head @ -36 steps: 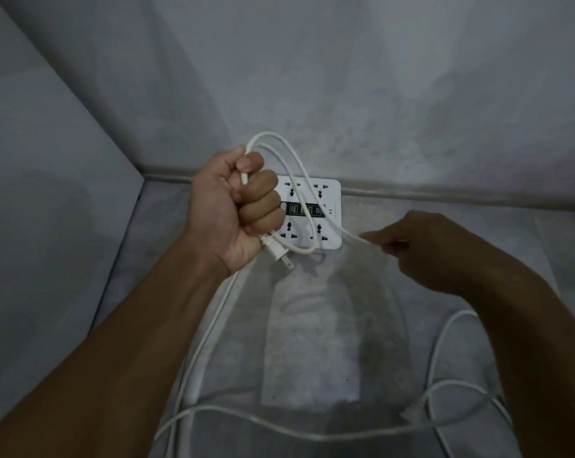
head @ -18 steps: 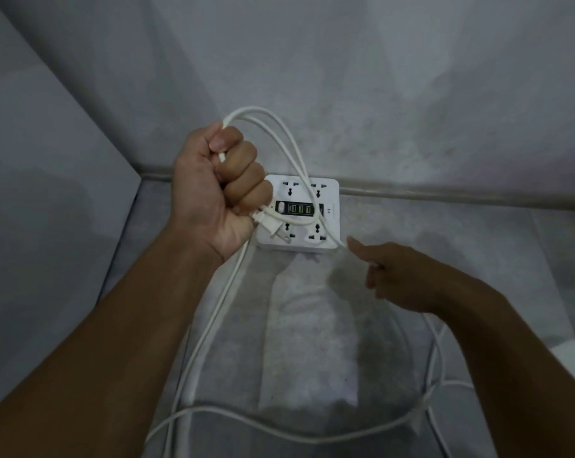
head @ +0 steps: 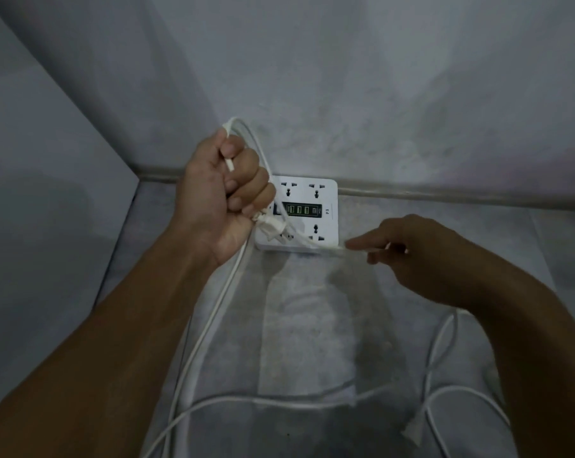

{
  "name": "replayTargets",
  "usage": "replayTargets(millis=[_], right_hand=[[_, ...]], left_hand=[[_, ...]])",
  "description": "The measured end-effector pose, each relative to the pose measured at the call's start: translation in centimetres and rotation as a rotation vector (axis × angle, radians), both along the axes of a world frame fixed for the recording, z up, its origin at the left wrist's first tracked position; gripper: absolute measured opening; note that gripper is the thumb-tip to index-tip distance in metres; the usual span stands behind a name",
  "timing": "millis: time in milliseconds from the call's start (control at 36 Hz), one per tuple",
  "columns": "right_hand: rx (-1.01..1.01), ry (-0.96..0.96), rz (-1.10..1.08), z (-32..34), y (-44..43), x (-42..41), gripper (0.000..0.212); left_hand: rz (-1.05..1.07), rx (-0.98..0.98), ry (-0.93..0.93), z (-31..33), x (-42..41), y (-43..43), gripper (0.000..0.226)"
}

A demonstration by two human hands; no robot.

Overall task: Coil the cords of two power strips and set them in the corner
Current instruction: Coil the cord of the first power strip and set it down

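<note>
The white cord (head: pixel 263 157) is gathered into loops in the left hand (head: pixel 218 200), which sits just left of centre, at about 10 o'clock from the middle of the view. The fist is clenched tight around the loops, which arch out of the top of the fist and curve down toward 4 o'clock. A white plug (head: pixel 273 226) pokes out at the bottom of the fist, at the little-finger side. From the loops one strand runs across the face of the power strip (head: pixel 312 200) to the right hand (head: pixel 411 256), at 3 o'clock from the strip's lower edge; its thumb and forefinger are pressed together on the strand, pinching it, though the strand is blurred there. The power strip is a square white block with sockets and a dark lit display, lying flat on the grey floor (head: pixel 312 325) right against the base of the back wall (head: pixel 378 94), near the corner where the side wall (head: pixel 48 160) meets it at 9 o'clock. More cord trails down from the left fist toward 7 o'clock and sweeps across the floor at 6 o'clock. At 5 o'clock lies a second plug (head: pixel 415 431) with further slack cord looped beside it.
</note>
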State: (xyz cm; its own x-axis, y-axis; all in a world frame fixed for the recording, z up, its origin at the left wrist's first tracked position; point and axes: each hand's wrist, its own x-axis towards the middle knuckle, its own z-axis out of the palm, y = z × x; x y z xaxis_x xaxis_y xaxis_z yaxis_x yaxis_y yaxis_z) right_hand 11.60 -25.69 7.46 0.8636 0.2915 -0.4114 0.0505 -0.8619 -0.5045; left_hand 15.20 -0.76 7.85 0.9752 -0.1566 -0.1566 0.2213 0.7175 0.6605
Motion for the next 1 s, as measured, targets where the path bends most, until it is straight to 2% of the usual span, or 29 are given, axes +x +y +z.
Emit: replayTargets(millis=[56, 111, 167, 306, 444, 528, 667, 722, 806, 917, 944, 1000], right_hand=[[0.063, 0.001, 0.003, 1.1, 0.1, 0.2, 0.052], [0.133, -0.014, -0.001, 2.1, 0.5, 0.3, 0.038], [0.172, -0.058, 0.010, 3.0, 0.9, 0.2, 0.032], [0.126, -0.195, 0.052, 4.9, 1.1, 0.3, 0.024], [0.183, -0.270, 0.055, 6.5, 1.7, 0.3, 0.015], [0.172, -0.302, 0.115, 7.0, 1.9, 0.4, 0.019], [0.177, -0.353, 0.189, 8.4, 2.0, 0.1, 0.049], [0.206, -0.373, 0.185, 8.9, 2.2, 0.2, 0.046], [0.227, -0.461, 0.104, 9.4, 2.3, 0.7, 0.026], [0.136, -0.546, 0.061, 9.1, 2.8, 1.3, 0.040], [0.121, -0.553, 0.058, 8.7, 2.9, 1.6, 0.042], [0.114, -0.583, 0.042, 7.6, 2.6, 2.3, 0.043]], left_hand=[[0.001, 0.008, -0.008, -0.2, 0.1, -0.1, 0.037], [0.007, 0.008, -0.006, -0.4, 0.2, -0.2, 0.037], [0.012, 0.014, -0.004, -0.4, 0.2, -0.2, 0.038], [0.006, 0.037, 0.002, -0.4, 0.1, 0.0, 0.040], [-0.017, 0.105, -0.008, -0.3, -0.2, -0.4, 0.040], [-0.038, 0.139, 0.001, -0.1, -0.4, -0.8, 0.041], [-0.097, 0.265, -0.074, -0.2, -0.8, -1.6, 0.043], [-0.119, 0.344, -0.074, -0.3, -1.1, -2.2, 0.041], [-0.156, 0.592, -0.077, -0.4, -1.9, -2.8, 0.042], [-0.202, 0.898, -0.126, -0.4, -3.0, -4.2, 0.044], [-0.211, 0.892, -0.101, -0.5, -3.1, -4.5, 0.044], [-0.248, 0.740, -0.032, -0.8, -3.3, -4.7, 0.045]])
